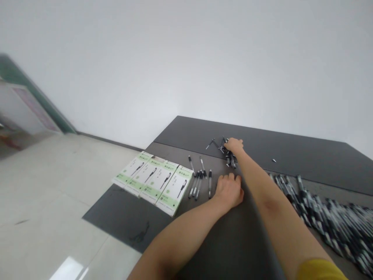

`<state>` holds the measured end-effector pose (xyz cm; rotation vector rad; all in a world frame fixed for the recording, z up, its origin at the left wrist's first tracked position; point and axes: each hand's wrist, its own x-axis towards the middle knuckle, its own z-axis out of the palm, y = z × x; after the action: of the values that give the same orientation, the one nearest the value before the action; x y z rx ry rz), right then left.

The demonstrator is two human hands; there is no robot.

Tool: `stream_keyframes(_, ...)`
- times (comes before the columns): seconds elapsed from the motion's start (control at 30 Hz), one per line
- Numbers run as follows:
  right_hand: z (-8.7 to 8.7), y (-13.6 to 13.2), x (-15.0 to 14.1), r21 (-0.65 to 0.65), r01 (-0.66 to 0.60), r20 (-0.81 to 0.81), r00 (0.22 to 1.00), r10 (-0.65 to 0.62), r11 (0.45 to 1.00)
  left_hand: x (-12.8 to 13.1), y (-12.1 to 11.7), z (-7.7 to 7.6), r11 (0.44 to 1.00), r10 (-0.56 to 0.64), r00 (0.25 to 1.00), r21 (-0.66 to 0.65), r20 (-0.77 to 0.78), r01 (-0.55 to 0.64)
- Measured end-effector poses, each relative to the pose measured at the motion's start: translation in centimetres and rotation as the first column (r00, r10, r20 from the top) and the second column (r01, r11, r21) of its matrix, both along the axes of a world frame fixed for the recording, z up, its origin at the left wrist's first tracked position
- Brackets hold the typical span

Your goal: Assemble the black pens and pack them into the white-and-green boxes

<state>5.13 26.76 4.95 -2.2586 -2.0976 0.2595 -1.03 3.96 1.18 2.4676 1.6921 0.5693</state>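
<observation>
My right hand is stretched out over a small heap of black and silver pen parts towards the back of the dark table. Its fingertips point down into the heap with the fingers drawn together, and what they pinch is hidden. Closer to me, my left hand rests on the tabletop with curled fingers. Its palm side is out of sight. Just left of that hand lie several clear pens with black grips, one pen lying nearest to it.
Several green and white pen boxes lie side by side at the table's left edge. A large spread of pens covers the right side. One small silver tip sits alone farther back. Behind the table rises a white wall.
</observation>
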Motion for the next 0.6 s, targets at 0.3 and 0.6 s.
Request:
stream_keyframes(0.3,2.6,-2.3,-0.2,0.016,0.116,-0.043,0.992,-0.115,0.993,-0.2,0.0,0.1,1.0,-0.002,1.0,-0.006,0.016,0.002)
stream_keyframes(0.6,9.5,-12.2,8.3,0.074,-0.268,0.245,0.938,0.243,0.961,0.0,0.0,0.2,0.948,0.262,0.911,0.091,0.318,-0.304)
